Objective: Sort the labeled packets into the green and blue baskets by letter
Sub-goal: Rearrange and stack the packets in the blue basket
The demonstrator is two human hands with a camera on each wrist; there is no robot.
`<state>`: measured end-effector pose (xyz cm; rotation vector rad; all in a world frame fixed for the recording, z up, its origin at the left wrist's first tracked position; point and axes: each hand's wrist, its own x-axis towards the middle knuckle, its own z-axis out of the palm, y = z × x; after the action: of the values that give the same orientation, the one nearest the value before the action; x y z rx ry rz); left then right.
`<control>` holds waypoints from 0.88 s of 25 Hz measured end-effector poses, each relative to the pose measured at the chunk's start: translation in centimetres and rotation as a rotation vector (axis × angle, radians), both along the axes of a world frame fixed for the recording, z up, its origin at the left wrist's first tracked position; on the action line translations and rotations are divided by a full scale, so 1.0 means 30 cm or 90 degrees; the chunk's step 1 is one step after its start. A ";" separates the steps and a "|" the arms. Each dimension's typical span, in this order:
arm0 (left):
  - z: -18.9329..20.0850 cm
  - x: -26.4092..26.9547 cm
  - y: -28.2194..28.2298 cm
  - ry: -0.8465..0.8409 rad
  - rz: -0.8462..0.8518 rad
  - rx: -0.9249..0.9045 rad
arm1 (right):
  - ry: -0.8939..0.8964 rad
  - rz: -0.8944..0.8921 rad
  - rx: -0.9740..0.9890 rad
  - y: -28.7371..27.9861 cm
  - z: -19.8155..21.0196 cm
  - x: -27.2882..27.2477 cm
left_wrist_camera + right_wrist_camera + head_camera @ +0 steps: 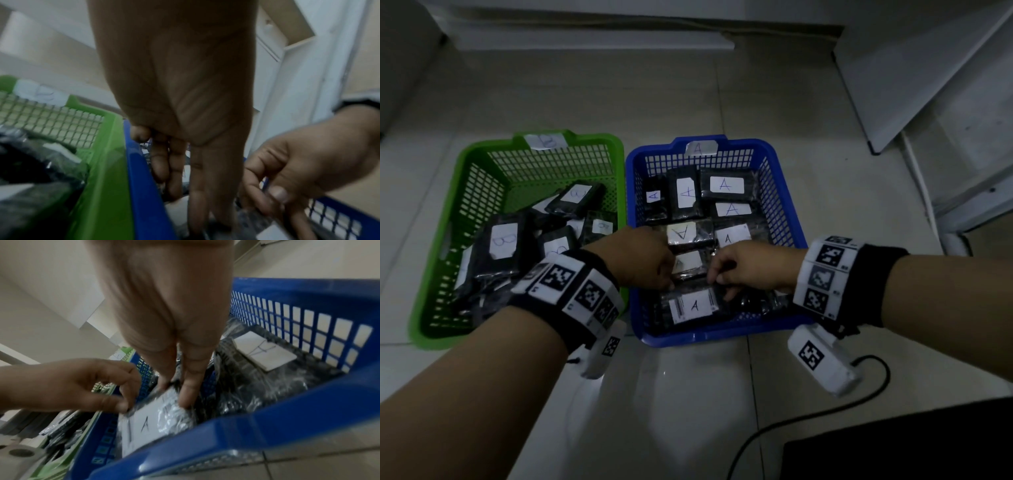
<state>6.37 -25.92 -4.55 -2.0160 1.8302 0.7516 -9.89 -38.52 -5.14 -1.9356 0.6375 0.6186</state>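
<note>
A black packet with a white "A" label [693, 305] lies at the near end of the blue basket [722, 337], which holds several other "A" packets [726, 185]. My left hand [669, 282] pinches its far left corner, and my right hand [717, 286] pinches its far edge. In the right wrist view the right hand's fingertips [174, 392] straddle the top edge of this packet [150, 423], and the left hand [123, 405] grips its corner. The green basket [428, 318] on the left holds several "B" packets [503, 240].
Both baskets stand side by side on a pale tiled floor [688, 394]. A black cable [791, 428] runs across the floor at the near right. A white panel [928, 85] leans at the far right, and a dark surface [911, 452] fills the bottom right corner.
</note>
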 end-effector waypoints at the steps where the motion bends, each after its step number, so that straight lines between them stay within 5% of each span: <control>1: -0.004 -0.003 0.002 -0.017 -0.010 -0.001 | 0.016 0.043 -0.014 -0.009 0.001 0.002; 6: -0.002 -0.030 0.005 0.037 -0.006 0.007 | 0.072 0.301 -0.108 -0.065 0.043 0.015; 12: -0.014 -0.014 -0.001 0.076 -0.011 -0.064 | 0.111 0.315 -0.414 -0.192 0.060 -0.003; 22: -0.037 -0.037 -0.040 0.145 0.021 -0.036 | 0.112 0.439 -0.450 -0.151 -0.021 -0.041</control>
<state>5.27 -27.10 -5.64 -2.0728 1.9655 0.9855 -11.13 -43.04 -5.77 -2.8215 0.2861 1.1010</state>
